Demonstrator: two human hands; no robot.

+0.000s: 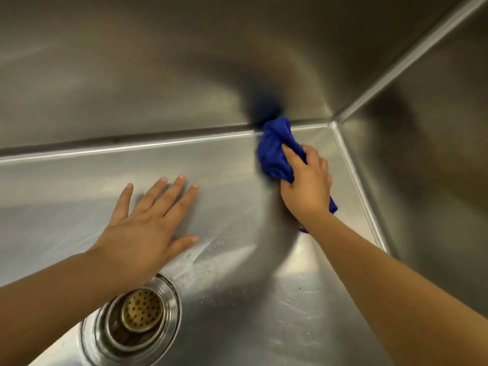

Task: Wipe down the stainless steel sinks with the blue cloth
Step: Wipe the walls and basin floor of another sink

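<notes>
sink (224, 165): I see a hard, shiny floor, a bit wet | left hand (148, 228): fingers spread flat on it | right hand (306, 186): curled round the blue cloth (274, 151) at the back seam | cloth: I think soft, light, squishy; hold it bunched

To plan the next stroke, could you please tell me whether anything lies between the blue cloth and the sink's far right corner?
Nothing visible does. The blue cloth, gripped by the right hand, meets the back seam, and bare steel runs to the corner. The left hand and drain strainer lie off to the left.
</notes>
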